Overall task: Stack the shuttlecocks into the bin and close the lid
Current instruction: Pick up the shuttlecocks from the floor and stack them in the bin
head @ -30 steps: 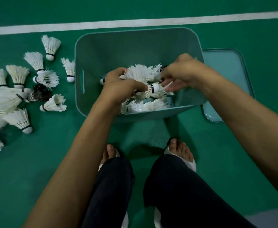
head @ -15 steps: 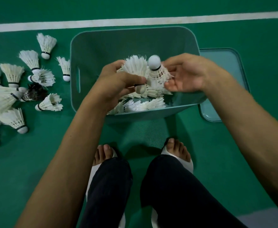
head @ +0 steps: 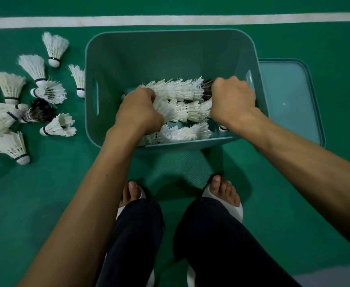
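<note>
I see both hands down inside the teal bin (head: pixel 170 48), which stands open on the green floor (head: pixel 46 204) just ahead of my operator's feet (head: pixel 224 189). The left hand (head: pixel 139 110) is curled round the 9 o'clock end of a stacked row (head: pixel 188 111) of white shuttlecocks, with feathers fanning out from under its fingers. The right hand (head: pixel 232 100) is closed in a fist at the 3 o'clock end of the same row, close to the bin's side wall; its fingertips are turned away from me, but it seems to grip that end. A second nested row (head: pixel 182 90) lies just beyond, toward 12 o'clock, with dark feathers showing beside the right knuckles. More shuttlecocks (head: pixel 182 133) lie on the bin's bottom at 6 o'clock, against the near wall.

The lid (head: pixel 290 96) lies flat on the floor at 3 o'clock of the bin, its edge tucked against the bin's side, so the bin is not yet covered.

At 9 o'clock of the bin a scatter of loose shuttlecocks (head: pixel 33 67) rests on the floor, some upright on their corks, some tipped over. Among them is one dark-feathered shuttlecock (head: pixel 39 110).

A white line (head: pixel 170 20) runs across the floor at 12 o'clock, beyond the bin. The feet wear white slippers (head: pixel 235 212) below dark trousers (head: pixel 221 245)
</note>
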`<act>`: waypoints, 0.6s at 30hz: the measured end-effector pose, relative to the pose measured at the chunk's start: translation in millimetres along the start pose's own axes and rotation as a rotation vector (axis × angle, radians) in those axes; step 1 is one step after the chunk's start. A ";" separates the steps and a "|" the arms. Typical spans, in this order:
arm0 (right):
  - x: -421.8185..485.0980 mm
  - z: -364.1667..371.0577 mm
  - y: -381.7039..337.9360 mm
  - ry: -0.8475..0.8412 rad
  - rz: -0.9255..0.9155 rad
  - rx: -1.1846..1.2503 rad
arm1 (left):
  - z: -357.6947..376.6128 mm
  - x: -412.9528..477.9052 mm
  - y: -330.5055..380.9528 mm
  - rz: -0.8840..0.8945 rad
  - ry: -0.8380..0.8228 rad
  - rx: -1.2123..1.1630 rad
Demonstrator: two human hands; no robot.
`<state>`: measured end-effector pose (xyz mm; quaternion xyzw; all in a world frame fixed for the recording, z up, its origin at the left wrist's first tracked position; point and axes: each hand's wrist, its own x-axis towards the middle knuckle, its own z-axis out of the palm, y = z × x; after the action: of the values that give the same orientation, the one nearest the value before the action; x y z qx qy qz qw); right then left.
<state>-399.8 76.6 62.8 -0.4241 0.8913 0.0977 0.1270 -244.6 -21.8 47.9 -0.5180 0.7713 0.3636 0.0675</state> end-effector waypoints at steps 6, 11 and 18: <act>14.5 16.3 7.5 -0.243 0.091 0.214 | 1.4 0.5 -3.6 0.003 -0.008 0.026; 24.5 24.9 11.0 -0.440 0.280 0.462 | 2.2 -0.2 -3.9 0.005 -0.008 0.016; 32.1 29.3 11.2 -0.460 0.404 0.646 | 2.0 2.6 -7.9 -0.005 0.013 0.011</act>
<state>-423.8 68.3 25.9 -0.1473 0.8896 -0.0712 0.4264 -239.7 -24.1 41.3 -0.5219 0.7724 0.3559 0.0663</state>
